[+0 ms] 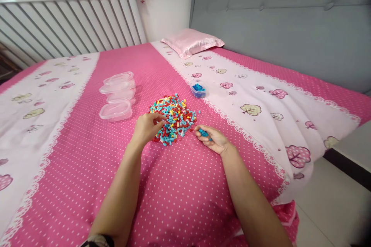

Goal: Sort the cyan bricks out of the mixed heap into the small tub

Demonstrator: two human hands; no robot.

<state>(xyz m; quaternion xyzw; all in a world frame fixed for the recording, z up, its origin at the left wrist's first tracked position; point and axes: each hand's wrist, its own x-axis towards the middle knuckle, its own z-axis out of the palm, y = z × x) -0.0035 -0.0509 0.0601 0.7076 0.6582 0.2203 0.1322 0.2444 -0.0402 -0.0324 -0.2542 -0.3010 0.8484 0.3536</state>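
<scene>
A heap of small building bricks (176, 117) in red, light blue, yellow and other colours lies on the pink dotted bedspread. My left hand (148, 126) is at the heap's left side, thumb and fingers curled towards each other over the bricks; whatever they may pinch is too small to make out. To the right of the heap, my right hand (213, 139) is turned palm up and cupped around several blue bricks (203, 133). Beyond it stands a small clear plastic box (199, 93) with blue bricks inside.
Several clear plastic boxes (116, 110) stand in a row left of the heap. One loose blue brick (199, 112) lies between the heap and the filled box. Farther back are a pink pillow (193, 41), a grey headboard (278, 19) and a white radiator (72, 27).
</scene>
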